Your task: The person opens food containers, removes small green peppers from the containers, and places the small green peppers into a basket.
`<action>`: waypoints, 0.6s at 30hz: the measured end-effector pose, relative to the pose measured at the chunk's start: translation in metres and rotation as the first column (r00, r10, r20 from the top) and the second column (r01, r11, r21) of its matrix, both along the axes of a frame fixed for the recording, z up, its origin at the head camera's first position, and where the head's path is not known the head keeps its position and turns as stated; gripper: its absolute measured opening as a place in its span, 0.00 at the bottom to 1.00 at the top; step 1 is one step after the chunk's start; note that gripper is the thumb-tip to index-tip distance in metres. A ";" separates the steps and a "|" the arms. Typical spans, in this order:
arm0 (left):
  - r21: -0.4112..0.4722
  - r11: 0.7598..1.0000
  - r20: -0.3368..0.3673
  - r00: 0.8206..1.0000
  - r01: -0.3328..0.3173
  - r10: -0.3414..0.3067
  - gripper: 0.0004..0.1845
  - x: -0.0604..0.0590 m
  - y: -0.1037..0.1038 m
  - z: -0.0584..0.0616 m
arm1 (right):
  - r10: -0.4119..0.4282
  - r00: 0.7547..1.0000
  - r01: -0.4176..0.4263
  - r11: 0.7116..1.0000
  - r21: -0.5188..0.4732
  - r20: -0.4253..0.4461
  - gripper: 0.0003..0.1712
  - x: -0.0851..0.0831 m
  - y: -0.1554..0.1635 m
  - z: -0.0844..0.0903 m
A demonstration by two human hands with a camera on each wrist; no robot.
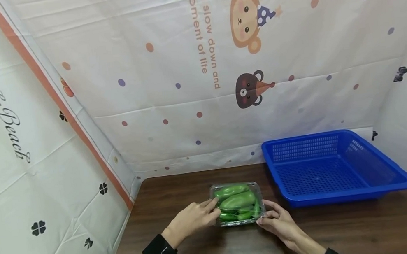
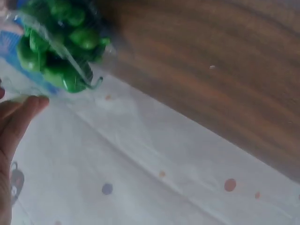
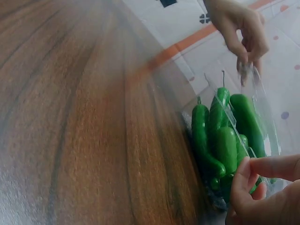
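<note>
A: Status, left to right?

B: Left hand [image 1: 194, 218] is at the left edge of the clear plastic box [image 1: 238, 203], fingers [image 1: 211, 204] drawn together and pinching the lid rim, as the right wrist view shows. The box holds green peppers [image 1: 236, 201] and sits flat on the tabletop [image 1: 348, 227], centre, near edge.

A: Right hand?

B: Right hand [image 1: 280, 221] is at the box's near right corner. Thumb and forefinger are pressed on the plastic edge there; the other fingers are loosely curled. It looks like a pinch on the corner, with the box resting on the tabletop.

A: What's further right?

B: A blue basket [image 1: 382, 166], far right, close to the box but not touching it. Nothing shows inside it. Printed cloth walls [image 1: 171, 105] all around.

A: How to handle the box well?

B: My read: the lid is thin and springy. Hold the base down with the right hand and keep the left pinch on the rim only, not on the lid's middle. Peel from one corner, slowly, so the box doesn't skid or flip and tip the peppers out. Keep it level.

A: Risk?

B: The plastic could slip out of the pinch, or the whole box could lift with the lid. The left wrist view is too blurred to check the latch.
</note>
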State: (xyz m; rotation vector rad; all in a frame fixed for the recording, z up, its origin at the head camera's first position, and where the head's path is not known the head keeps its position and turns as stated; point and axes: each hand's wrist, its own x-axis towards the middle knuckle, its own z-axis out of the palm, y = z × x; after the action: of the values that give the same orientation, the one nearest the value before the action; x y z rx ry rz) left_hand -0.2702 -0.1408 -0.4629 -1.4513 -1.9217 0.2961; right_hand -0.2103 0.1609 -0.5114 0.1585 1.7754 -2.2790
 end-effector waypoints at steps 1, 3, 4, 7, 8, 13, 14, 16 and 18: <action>0.028 1.000 0.033 0.999 -0.003 0.002 0.12 0.000 -0.001 0.001 | 0.001 1.000 -0.001 1.000 0.006 0.000 0.51 0.000 -0.001 0.000; 0.089 0.995 0.132 0.991 -0.035 0.023 0.13 0.003 -0.002 -0.002 | -0.003 1.000 0.003 1.000 0.024 -0.001 0.51 0.001 -0.002 0.000; 0.123 0.990 0.210 0.977 -0.071 0.044 0.15 0.005 -0.004 -0.005 | -0.006 1.000 0.006 0.999 0.037 -0.002 0.50 0.001 -0.003 0.000; 0.201 0.948 0.530 0.841 -0.247 0.107 0.34 0.016 -0.006 -0.017 | -0.041 0.999 0.042 0.996 0.074 -0.006 0.49 0.002 -0.006 0.000; 0.215 0.922 0.638 0.761 -0.322 0.117 0.40 0.020 -0.006 -0.020 | -0.059 0.998 0.059 0.995 0.083 -0.008 0.49 0.002 -0.007 0.000; 0.194 0.727 0.979 0.181 -0.659 -0.096 0.51 0.033 0.006 -0.026 | -0.131 0.991 0.132 0.983 0.129 -0.016 0.44 0.004 -0.009 0.001; 0.177 0.681 0.981 0.071 -0.711 -0.181 0.50 0.034 0.010 -0.026 | -0.137 0.990 0.139 0.980 0.144 -0.020 0.44 0.005 -0.010 0.002; 0.126 0.606 0.942 -0.097 -0.786 -0.323 0.49 0.034 0.017 -0.027 | -0.136 0.990 0.142 0.971 0.191 -0.045 0.43 0.007 -0.010 0.004; 0.088 0.548 0.894 -0.177 -0.832 -0.412 0.48 0.033 0.022 -0.030 | -0.124 0.984 0.160 0.938 0.306 -0.131 0.41 0.010 -0.012 0.006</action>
State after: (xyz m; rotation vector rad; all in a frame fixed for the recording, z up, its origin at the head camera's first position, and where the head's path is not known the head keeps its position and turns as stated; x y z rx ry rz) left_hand -0.2367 -0.1186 -0.4934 -0.1590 -2.7673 -2.0927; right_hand -0.2000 0.1494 -0.5054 0.2296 2.2492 -2.1143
